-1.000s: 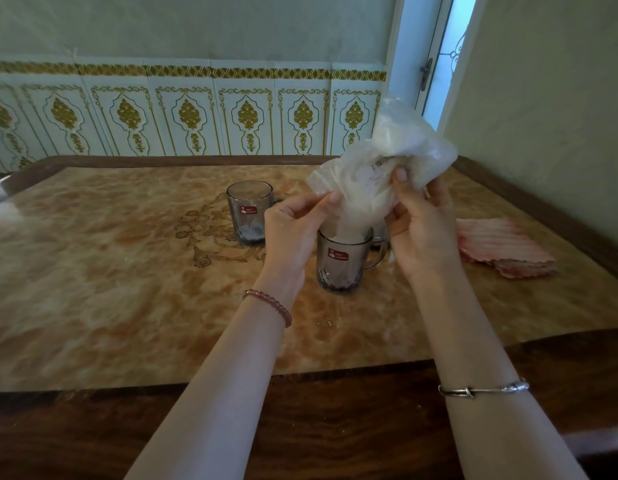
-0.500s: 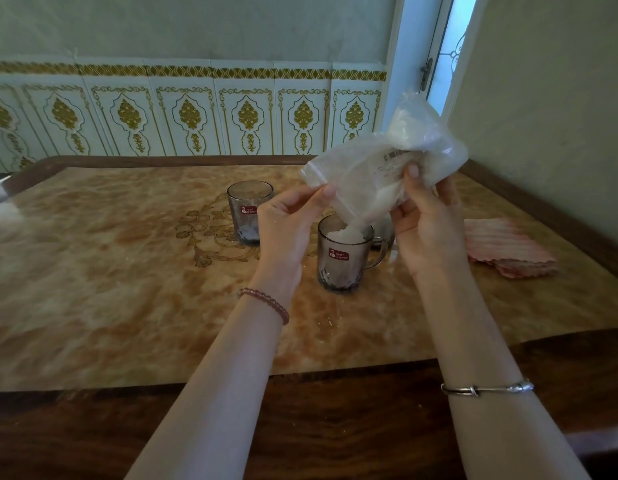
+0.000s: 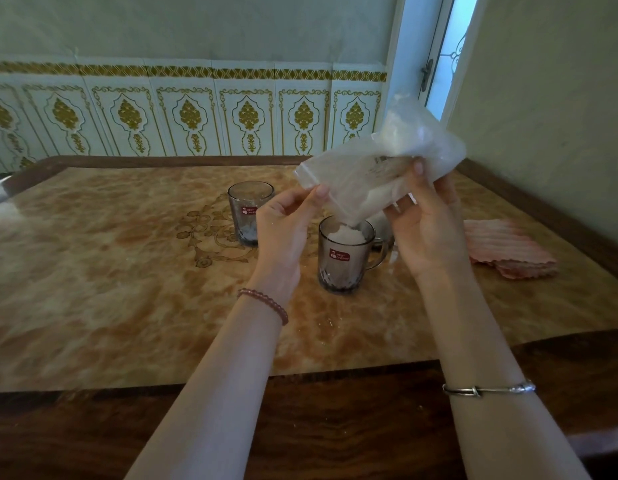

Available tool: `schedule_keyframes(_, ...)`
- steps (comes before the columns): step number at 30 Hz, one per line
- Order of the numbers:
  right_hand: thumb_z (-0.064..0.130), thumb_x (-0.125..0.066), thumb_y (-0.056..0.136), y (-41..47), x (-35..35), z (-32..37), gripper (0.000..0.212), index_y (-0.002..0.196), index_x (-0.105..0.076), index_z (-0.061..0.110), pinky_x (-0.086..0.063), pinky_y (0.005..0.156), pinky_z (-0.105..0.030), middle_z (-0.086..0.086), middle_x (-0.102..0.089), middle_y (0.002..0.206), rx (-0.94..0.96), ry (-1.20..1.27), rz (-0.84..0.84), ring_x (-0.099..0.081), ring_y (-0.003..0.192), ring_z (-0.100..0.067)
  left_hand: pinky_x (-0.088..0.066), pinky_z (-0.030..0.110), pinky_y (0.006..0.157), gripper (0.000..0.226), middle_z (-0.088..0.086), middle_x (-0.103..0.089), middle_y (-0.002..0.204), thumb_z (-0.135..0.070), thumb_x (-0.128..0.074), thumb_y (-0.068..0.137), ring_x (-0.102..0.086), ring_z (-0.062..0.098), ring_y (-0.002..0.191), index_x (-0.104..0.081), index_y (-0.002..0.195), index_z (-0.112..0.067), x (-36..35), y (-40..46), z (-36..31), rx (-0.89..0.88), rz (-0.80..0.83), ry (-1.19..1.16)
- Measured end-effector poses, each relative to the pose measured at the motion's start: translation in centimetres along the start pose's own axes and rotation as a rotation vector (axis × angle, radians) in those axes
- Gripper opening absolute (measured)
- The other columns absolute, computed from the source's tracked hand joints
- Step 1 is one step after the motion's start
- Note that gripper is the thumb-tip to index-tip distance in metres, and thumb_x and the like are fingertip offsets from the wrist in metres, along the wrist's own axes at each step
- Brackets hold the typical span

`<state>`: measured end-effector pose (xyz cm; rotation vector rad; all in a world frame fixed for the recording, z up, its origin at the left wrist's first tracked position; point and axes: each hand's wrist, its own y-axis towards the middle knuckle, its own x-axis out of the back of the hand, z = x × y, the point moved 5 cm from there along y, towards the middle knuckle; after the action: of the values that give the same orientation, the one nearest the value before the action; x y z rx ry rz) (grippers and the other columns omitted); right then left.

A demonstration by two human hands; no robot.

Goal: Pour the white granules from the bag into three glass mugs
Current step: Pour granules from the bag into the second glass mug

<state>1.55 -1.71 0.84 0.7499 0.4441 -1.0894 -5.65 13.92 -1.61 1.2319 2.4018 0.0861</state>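
head | bag (image 3: 380, 168) clear, tilted | near mug (image 3: 345, 254) seemingly heaped white

We see two bare forearms without sleeves. Our left wrist wears a bracelet of small reddish-brown beads (image 3: 264, 304); our right forearm carries a thin silver bangle (image 3: 487, 389) with a knot-like clasp.

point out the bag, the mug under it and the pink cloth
bag (image 3: 401, 147), head view, on its granule-filled upper part
mug (image 3: 338, 271), head view, on the glass wall below the red label
pink cloth (image 3: 505, 247), head view, on its ribbed top
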Motion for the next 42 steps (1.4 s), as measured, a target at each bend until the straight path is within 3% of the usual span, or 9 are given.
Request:
schedule_keyframes(4,0.020,-0.063,0.082,-0.4,-0.5,0.1,0.066,0.144,-0.041,0.014,-0.056,0.084,-0.041,-0.008,-0.059,0.131,-0.032,0.021,-0.004,-0.063,0.114,-0.023,-0.047,0.007,0.072,0.013,0.001,-0.072,0.083,-0.016,-0.072,0.082,-0.066,0.003,0.083,-0.074,0.087,-0.004,-0.2,-0.2,-0.1,-0.010,0.011,-0.009)
schedule_keyframes(7,0.014,-0.055,0.093,-0.4,-0.4,0.1,0.056,0.146,-0.038,0.014,-0.057,0.082,-0.043,-0.012,-0.056,0.134,-0.050,0.032,0.001,-0.063,0.113,-0.025,-0.051,0.014,0.079,0.009,-0.001,-0.073,0.080,-0.015,-0.072,0.082,-0.067,0.006,0.084,-0.074,0.082,-0.006,-0.4,-0.3,-0.2,-0.014,0.023,-0.016)
schedule_keyframes(10,0.014,-0.052,0.096,-0.3,-0.3,0.0,0.051,0.146,-0.039,0.015,-0.055,0.088,-0.048,-0.014,-0.053,0.140,-0.067,0.019,-0.004,-0.061,0.115,-0.026,-0.049,0.011,0.073,0.008,-0.002,-0.072,0.078,-0.015,-0.072,0.082,-0.067,0.003,0.079,-0.074,0.084,-0.007,-0.6,-0.4,-0.1,-0.006,0.027,-0.008)
schedule_keyframes(16,0.014,-0.047,0.099,-0.3,-0.3,-0.1,0.046,0.144,-0.041,0.015,-0.057,0.083,-0.047,-0.015,-0.054,0.140,-0.079,0.028,-0.012,-0.064,0.114,-0.027,-0.051,0.015,0.076,0.026,0.011,-0.073,0.097,-0.023,-0.073,0.082,-0.066,0.011,0.088,-0.073,0.098,-0.002,-0.4,-0.2,-0.4,-0.052,0.044,0.050)
schedule_keyframes(21,0.013,-0.050,0.097,-0.3,-0.1,-0.2,0.048,0.145,-0.041,0.015,-0.057,0.082,-0.046,-0.014,-0.054,0.140,-0.056,-0.006,-0.047,-0.060,0.120,-0.030,-0.051,0.013,0.073,0.019,0.007,-0.072,0.087,-0.020,-0.073,0.082,-0.065,0.009,0.082,-0.073,0.090,-0.002,-0.4,-0.4,-0.5,-0.067,0.023,0.070)
schedule_keyframes(28,0.012,-0.048,0.100,-0.3,-0.4,-0.4,0.049,0.147,-0.036,0.014,-0.055,0.091,-0.048,-0.015,-0.053,0.140,-0.030,-0.082,-0.035,-0.057,0.124,-0.031,-0.055,0.027,0.082,0.022,0.009,-0.072,0.088,-0.024,-0.076,0.079,-0.066,0.015,0.085,-0.074,0.090,-0.005,-0.9,-0.6,-0.4,-0.076,0.049,0.122)
schedule_keyframes(32,0.012,-0.045,0.100,-0.3,-0.5,-0.1,0.047,0.146,-0.036,0.011,-0.053,0.094,-0.048,-0.014,-0.054,0.138,-0.016,-0.042,-0.010,-0.058,0.123,-0.029,-0.052,0.015,0.073,0.016,0.004,-0.073,0.084,-0.017,-0.074,0.080,-0.068,0.005,0.079,-0.074,0.089,-0.003,-0.7,-0.6,-0.8,-0.093,0.040,0.070)
schedule_keyframes(35,0.012,-0.043,0.102,-0.1,-0.3,0.4,0.047,0.147,-0.034,0.009,-0.044,0.105,-0.054,-0.017,-0.049,0.143,-0.004,0.009,-0.001,-0.053,0.129,-0.031,-0.049,0.010,0.070,0.017,0.006,-0.073,0.085,-0.014,-0.073,0.081,-0.067,0.002,0.077,-0.074,0.090,0.001,-0.7,-0.7,-1.0,-0.102,0.040,0.045)
schedule_keyframes(42,0.013,-0.042,0.102,-0.3,-0.8,0.1,0.049,0.149,-0.031,0.005,-0.043,0.107,-0.052,-0.022,-0.040,0.149,-0.031,0.007,0.014,-0.045,0.135,-0.033,-0.053,0.019,0.076,0.018,0.008,-0.074,0.084,-0.018,-0.074,0.080,-0.069,0.008,0.081,-0.075,0.085,0.000,-1.1,-0.7,-0.3,-0.073,0.053,0.074)
